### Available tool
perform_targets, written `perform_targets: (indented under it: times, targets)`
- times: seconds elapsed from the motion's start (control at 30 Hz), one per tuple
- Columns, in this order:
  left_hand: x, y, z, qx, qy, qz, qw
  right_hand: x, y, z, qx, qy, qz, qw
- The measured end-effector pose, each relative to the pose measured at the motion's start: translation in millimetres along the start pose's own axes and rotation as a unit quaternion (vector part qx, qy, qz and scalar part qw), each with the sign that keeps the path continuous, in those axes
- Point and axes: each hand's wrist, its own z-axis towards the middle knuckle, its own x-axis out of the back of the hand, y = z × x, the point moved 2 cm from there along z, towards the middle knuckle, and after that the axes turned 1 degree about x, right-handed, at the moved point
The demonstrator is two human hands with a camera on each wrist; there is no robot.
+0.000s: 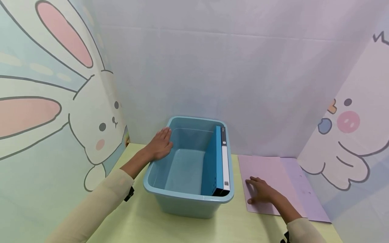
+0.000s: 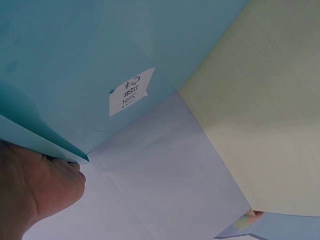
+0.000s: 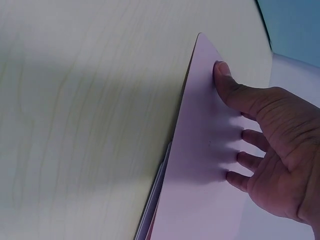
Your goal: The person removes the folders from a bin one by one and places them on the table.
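A light blue plastic bin (image 1: 182,202) stands on the table, with a blue file binder (image 1: 217,162) upright along its inner right side. The binder's spine is black and white. My left hand (image 1: 159,145) rests on the bin's left rim with the fingers fairly straight; in the left wrist view part of this hand (image 2: 45,185) shows by the rim, its fingers mostly hidden. To the right lies a pink folder (image 1: 267,168), overlapping a purple folder (image 1: 307,192). My right hand (image 1: 261,192) touches the pink folder with thumb and fingertips spread apart.
The pale yellow wood-grain table (image 1: 130,222) carries everything. A white label (image 2: 131,92) with handwritten characters is stuck on the bin's outer wall. Cloth backdrops with a cartoon rabbit (image 1: 106,114) and another cartoon animal (image 1: 364,128) enclose the table.
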Motion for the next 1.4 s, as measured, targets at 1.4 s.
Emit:
perform_targets:
  times: [1.4]
  targets:
    - [1.0,1.7,-1.6,0.001,0.003,0.005,1.0,-9,65,-3,0.04,0.056,0.007,0.998]
